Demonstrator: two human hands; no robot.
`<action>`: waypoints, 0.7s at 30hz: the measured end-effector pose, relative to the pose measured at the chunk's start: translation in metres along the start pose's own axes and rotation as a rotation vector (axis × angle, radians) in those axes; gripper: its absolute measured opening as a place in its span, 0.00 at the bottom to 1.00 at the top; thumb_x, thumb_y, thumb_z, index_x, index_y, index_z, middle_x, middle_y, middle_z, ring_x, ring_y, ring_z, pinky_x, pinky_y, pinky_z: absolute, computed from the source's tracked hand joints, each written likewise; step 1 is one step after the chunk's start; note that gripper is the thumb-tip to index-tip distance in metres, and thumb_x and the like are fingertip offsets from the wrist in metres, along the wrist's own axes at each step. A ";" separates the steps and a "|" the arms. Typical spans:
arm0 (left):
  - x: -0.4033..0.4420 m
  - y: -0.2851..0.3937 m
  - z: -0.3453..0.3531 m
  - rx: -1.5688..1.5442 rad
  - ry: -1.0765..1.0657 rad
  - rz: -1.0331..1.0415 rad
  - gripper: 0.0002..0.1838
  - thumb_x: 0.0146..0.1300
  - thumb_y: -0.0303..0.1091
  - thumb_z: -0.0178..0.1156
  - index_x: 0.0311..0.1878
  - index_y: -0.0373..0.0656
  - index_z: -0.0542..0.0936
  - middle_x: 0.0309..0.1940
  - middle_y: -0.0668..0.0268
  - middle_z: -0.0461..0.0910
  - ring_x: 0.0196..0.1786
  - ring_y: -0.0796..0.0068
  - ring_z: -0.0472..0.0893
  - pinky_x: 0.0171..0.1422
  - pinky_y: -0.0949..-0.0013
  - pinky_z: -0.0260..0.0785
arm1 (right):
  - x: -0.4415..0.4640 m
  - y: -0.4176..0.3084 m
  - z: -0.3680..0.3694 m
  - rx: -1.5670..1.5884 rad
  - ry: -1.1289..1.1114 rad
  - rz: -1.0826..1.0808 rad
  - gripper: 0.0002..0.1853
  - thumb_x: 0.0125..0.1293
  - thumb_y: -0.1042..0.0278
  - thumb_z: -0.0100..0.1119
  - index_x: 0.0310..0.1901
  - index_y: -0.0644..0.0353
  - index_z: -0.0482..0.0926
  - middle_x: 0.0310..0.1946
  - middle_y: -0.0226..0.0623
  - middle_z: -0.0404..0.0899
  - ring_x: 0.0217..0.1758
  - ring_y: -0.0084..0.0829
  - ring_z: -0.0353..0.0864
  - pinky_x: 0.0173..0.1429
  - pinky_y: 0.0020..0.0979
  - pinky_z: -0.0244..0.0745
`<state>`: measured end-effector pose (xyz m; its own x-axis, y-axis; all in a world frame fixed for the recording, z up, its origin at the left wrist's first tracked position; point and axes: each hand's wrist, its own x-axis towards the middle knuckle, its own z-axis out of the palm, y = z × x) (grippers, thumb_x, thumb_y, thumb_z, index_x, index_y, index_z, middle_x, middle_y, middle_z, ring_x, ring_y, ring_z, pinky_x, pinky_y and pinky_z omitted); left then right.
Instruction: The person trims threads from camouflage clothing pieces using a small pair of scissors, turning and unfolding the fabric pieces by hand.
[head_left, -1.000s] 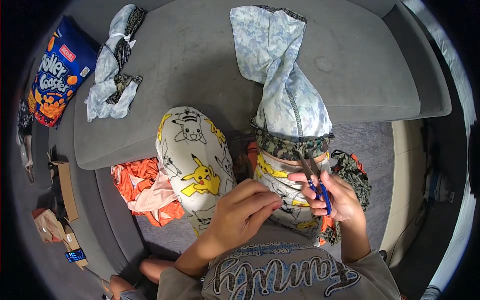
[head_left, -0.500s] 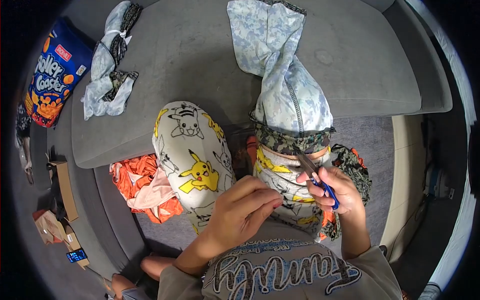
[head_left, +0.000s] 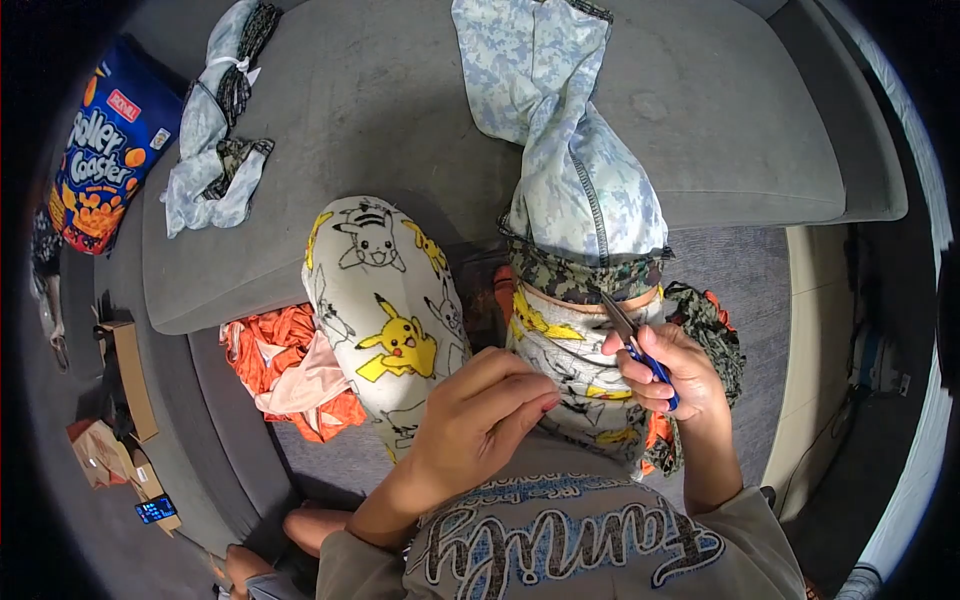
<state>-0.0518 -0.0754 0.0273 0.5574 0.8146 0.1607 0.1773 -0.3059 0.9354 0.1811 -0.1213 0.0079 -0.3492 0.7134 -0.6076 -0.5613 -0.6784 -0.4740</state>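
Observation:
My right hand (head_left: 680, 370) is wrapped round a pair of small scissors (head_left: 622, 326) with blue handles. Their blades point up and left, with the tip at the dark camouflage hem (head_left: 570, 282) of a pale blue camouflage cloth (head_left: 590, 200). That cloth lies over my knee and runs up onto the grey sofa. My left hand (head_left: 485, 415) is closed in a pinch above my lap, to the left of the scissors. Whatever its fingertips hold, if anything, is too small to make out. Below both hands are my white trousers (head_left: 400, 300) with yellow cartoon prints.
A tied bundle of pale camouflage cloth (head_left: 208, 165) lies on the sofa (head_left: 370, 110) at left, beside a blue snack-printed pillow (head_left: 110, 150). Orange cloth (head_left: 300, 375) and dark camouflage cloth (head_left: 715, 340) are on the floor. A phone (head_left: 155, 509) rests near cardboard at lower left.
The scissors and my right hand have shifted slightly, with the blade tip a little higher against the hem. My left hand stays pinched in nearly the same place.

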 end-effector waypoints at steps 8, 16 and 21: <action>0.016 -0.028 -0.006 0.523 -0.020 -0.036 0.03 0.53 0.20 0.59 0.32 0.34 0.79 0.35 0.55 0.77 0.34 0.59 0.78 0.37 0.67 0.70 | -0.008 -0.047 -0.014 -0.224 0.247 -0.485 0.23 0.70 0.53 0.48 0.48 0.70 0.74 0.17 0.23 0.66 0.10 0.10 0.57 0.09 0.15 0.50; 0.027 -0.090 0.020 0.867 -0.215 -0.210 0.06 0.55 0.21 0.54 0.36 0.33 0.77 0.42 0.52 0.75 0.43 0.51 0.78 0.46 0.56 0.70 | 0.107 -0.158 -0.095 -1.737 1.084 -0.955 0.22 0.62 0.53 0.58 0.48 0.64 0.78 0.31 0.42 0.77 0.33 0.42 0.76 0.41 0.33 0.71; 0.043 -0.054 0.000 0.652 -0.011 -0.161 0.06 0.55 0.21 0.56 0.37 0.34 0.76 0.43 0.53 0.75 0.43 0.52 0.78 0.45 0.58 0.70 | 0.093 -0.140 -0.057 -1.556 0.869 -1.277 0.20 0.61 0.58 0.59 0.49 0.65 0.78 0.47 0.45 0.77 0.46 0.43 0.77 0.50 0.31 0.71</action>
<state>-0.0372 -0.0244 -0.0164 0.4904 0.8711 0.0283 0.7109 -0.4186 0.5651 0.2705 0.0300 -0.0183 0.1914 0.8344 0.5169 0.8845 0.0817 -0.4594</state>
